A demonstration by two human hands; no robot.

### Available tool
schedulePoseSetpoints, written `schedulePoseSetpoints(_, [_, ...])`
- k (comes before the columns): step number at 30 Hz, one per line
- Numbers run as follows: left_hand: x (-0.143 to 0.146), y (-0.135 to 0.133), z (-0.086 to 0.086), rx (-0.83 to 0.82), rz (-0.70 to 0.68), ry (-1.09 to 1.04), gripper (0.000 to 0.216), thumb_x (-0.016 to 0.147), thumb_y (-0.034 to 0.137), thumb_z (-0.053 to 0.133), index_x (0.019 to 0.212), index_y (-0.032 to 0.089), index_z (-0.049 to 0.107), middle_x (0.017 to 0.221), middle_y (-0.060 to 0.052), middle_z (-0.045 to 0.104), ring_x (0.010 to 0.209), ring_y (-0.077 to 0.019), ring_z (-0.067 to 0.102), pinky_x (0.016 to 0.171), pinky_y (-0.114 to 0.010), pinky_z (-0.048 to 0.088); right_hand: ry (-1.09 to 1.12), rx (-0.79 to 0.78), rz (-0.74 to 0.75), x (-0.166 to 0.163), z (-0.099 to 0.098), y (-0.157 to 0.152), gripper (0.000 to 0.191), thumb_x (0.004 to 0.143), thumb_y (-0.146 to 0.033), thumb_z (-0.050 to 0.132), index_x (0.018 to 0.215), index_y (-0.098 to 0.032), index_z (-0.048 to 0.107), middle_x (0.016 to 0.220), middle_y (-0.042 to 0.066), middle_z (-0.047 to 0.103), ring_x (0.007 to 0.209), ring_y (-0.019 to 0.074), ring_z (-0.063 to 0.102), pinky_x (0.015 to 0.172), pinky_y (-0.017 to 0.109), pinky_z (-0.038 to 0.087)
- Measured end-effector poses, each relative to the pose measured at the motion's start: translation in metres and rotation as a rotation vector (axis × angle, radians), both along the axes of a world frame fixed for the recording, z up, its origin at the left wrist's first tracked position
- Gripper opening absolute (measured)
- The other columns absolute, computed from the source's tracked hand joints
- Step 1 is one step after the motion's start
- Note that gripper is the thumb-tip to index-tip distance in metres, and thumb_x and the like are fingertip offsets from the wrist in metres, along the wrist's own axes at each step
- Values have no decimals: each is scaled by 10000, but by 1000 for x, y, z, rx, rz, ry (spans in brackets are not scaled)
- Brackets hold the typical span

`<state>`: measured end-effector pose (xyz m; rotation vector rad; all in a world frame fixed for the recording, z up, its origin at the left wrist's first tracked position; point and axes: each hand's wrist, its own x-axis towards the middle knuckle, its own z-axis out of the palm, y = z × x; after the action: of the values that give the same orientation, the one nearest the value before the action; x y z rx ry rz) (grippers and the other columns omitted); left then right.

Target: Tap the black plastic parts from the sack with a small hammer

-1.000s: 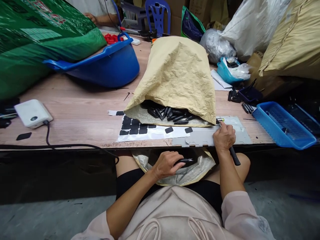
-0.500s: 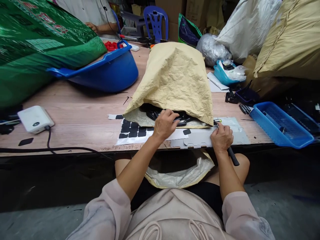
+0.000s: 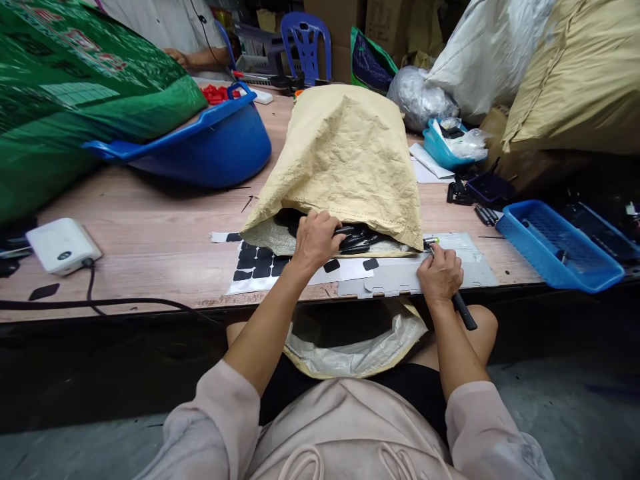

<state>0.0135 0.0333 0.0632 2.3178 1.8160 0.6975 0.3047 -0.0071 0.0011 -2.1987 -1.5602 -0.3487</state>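
Note:
A tan woven sack (image 3: 355, 153) lies on the table with its mouth facing me, and slim black parts (image 3: 367, 239) spill at the opening. My left hand (image 3: 316, 239) is in that mouth, its fingers closed round one of these black rod-like parts. Near the table edge, to the right, my right hand (image 3: 441, 272) grips a hammer by its black handle (image 3: 464, 312). The shiny hammer head (image 3: 430, 243) lies by the sack's right corner, over a grey board (image 3: 400, 280). A sheet of black rounded stickers (image 3: 261, 261) is partly under the sack.
On my lap sits another open sack (image 3: 350, 353). A blue basin (image 3: 200, 150) and green sack (image 3: 100, 100) stand left, with a white box (image 3: 64, 245) and its black cable. Blue baskets (image 3: 560, 247) lie right. Across the table is a person's hand (image 3: 177, 57).
My left hand has moved slightly left and deeper into the sack's mouth, and its fingers have closed on a black part. The right hand keeps the hammer in nearly the same place.

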Motion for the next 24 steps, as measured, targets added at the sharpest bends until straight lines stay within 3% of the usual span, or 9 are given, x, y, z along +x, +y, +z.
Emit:
schedulePoseSetpoints(5, [5,-45,-19,-111,-143,-171,99,914,285,757,983,220,728,956,-38,717,948,-244,585,887,-391,450,-3,4,-13,1,-2,1,393,947,-211,525,1290,-195,716,1089,129,626,967,267,527,769,366,370])
schedulePoseSetpoints(9, [20,-59,-36,-130,-164,-77,85,913,271,751,971,214,727,958,-60,710,1002,-270,592,894,-407,459,-1,6,-5,2,-4,2,393,944,-212,526,1290,-199,712,1095,131,622,965,267,512,763,367,358])
schedulePoseSetpoints(13, [31,-53,-31,-142,-178,68,174,881,308,788,1012,201,747,1065,-103,698,1082,-308,589,913,-430,468,2,11,-3,2,-4,2,388,946,-215,527,1286,-200,713,1088,128,619,962,264,508,762,364,343])
schedulePoseSetpoints(17, [37,-40,-17,-287,-249,49,175,830,248,826,975,181,754,1059,-102,704,1060,-299,625,858,-388,492,3,9,-11,1,-3,2,390,945,-211,527,1288,-202,713,1089,128,621,961,264,509,759,364,341])
schedulePoseSetpoints(20, [35,-35,-10,-359,-272,-180,136,796,189,826,892,183,729,949,-50,706,911,-232,653,766,-326,498,1,-1,-8,0,-2,1,393,945,-212,529,1292,-202,712,1091,127,627,960,265,513,755,364,343])
schedulePoseSetpoints(24, [27,-35,-14,-260,-301,-682,169,844,257,765,990,192,709,920,-9,709,796,-157,643,740,-277,525,-7,6,-6,1,-2,1,393,953,-219,524,1301,-197,707,1094,130,630,968,269,516,757,369,345])
